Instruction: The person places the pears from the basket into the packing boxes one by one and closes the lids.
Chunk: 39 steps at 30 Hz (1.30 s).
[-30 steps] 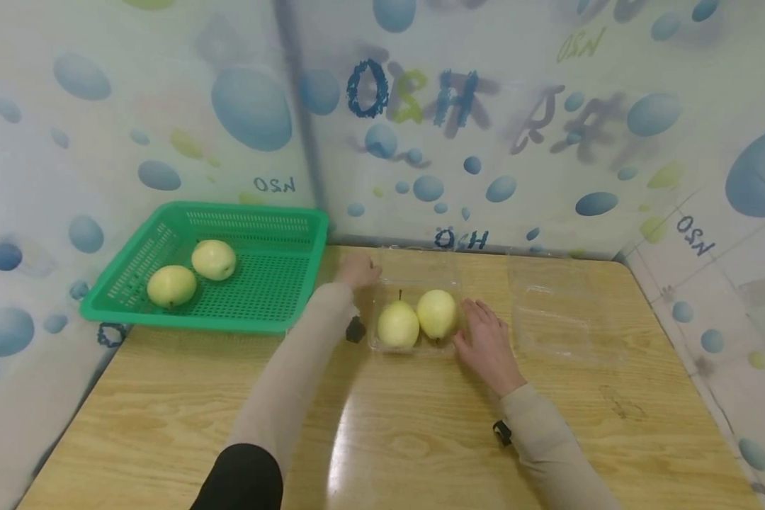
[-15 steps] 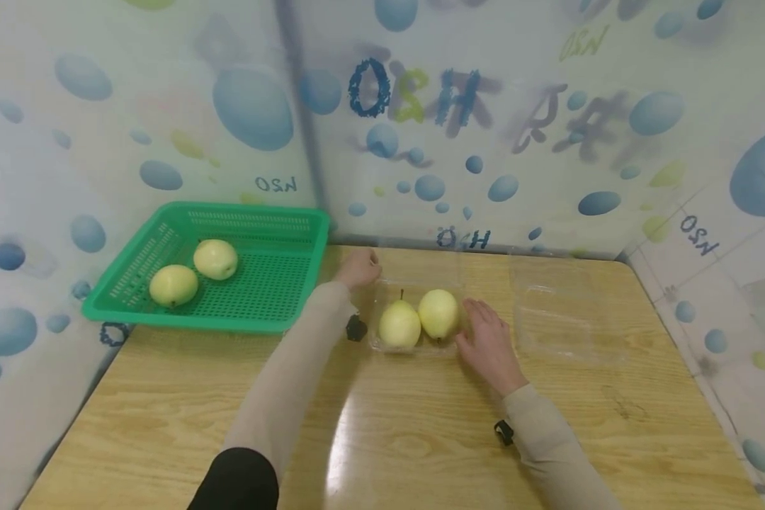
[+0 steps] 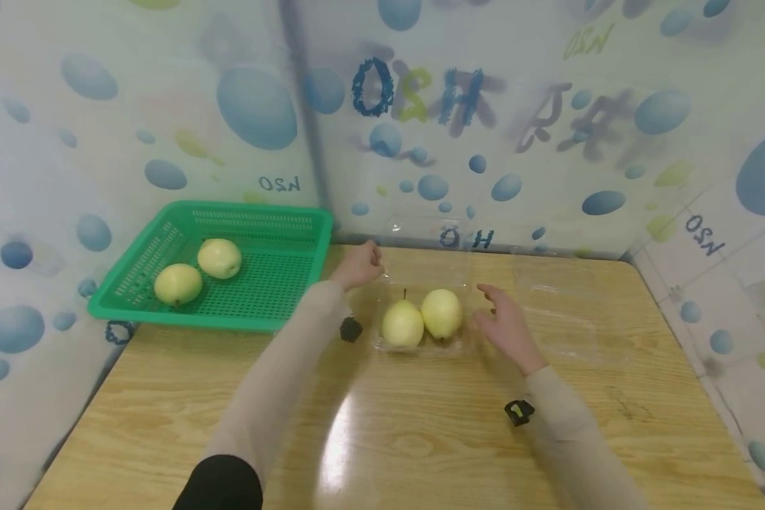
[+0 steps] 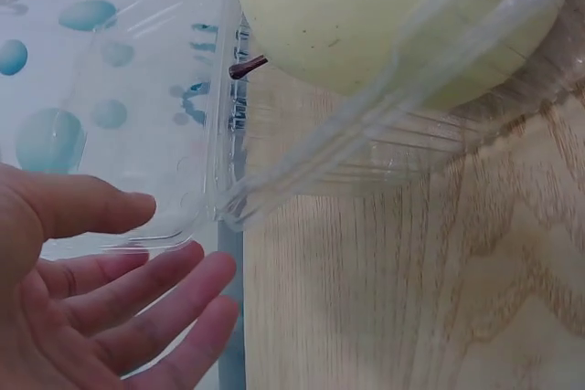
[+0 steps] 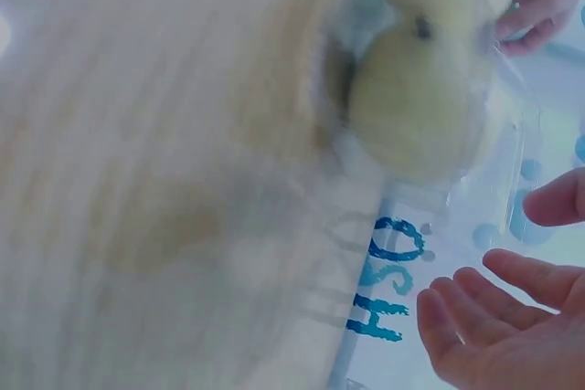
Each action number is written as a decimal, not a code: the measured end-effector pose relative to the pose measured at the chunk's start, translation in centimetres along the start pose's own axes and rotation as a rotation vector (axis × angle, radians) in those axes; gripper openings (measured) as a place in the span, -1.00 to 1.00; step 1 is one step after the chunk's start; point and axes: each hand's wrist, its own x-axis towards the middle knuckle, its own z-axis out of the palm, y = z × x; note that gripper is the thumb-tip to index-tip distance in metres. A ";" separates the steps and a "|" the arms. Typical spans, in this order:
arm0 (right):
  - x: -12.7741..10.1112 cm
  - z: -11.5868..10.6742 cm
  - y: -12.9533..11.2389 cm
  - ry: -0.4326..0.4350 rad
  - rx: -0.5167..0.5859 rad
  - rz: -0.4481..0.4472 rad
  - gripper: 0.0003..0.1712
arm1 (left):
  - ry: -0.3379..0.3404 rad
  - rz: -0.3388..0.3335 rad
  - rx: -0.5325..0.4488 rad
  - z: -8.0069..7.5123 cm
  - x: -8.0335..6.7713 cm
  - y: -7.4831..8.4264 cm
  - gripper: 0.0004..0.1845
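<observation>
A clear plastic clamshell box [image 3: 423, 352] stands on the table with two pale yellow-green pears [image 3: 402, 324] in its base. Its transparent lid [image 3: 426, 265] is tilted up at the back. My left hand [image 3: 359, 265] is at the lid's left edge. In the left wrist view, the thumb overlaps the lid while the loosely extended fingers [image 4: 169, 303] lie past its rim. My right hand [image 3: 508, 327] is just right of the box, apart from the pears, its thumb and fingers spread. The right wrist view shows that hand [image 5: 512, 317] holding nothing.
At the left, a green plastic basket [image 3: 274, 283] contains two more pears [image 3: 219, 258]. Another clear clamshell [image 3: 564, 319] lies unfolded on the wooden table [image 3: 408, 453] to the right. A wall with printed bubbles [image 3: 433, 187] runs along the table's back edge.
The box's lid has tipped further up, with my left hand rising slightly beside it. My right hand has drawn away from the box to the right and spread its fingers.
</observation>
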 end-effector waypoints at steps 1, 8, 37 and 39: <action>0.2 -0.2 0.0 -0.006 0.006 0.006 -0.40 | -0.008 -0.002 -0.018 -0.1 -0.1 0.0 -0.69; 1.4 -1.5 0.1 -0.042 0.045 0.048 -0.32 | -0.039 0.025 -0.068 -0.6 -0.7 0.0 -0.58; 5.4 -5.5 -1.6 0.014 0.279 -0.147 -0.45 | -0.079 0.226 0.013 -2.3 -3.4 0.5 -0.63; 4.9 -5.4 -1.8 0.022 0.231 -0.185 -0.46 | -0.081 0.246 0.017 -2.2 -3.5 0.5 -0.65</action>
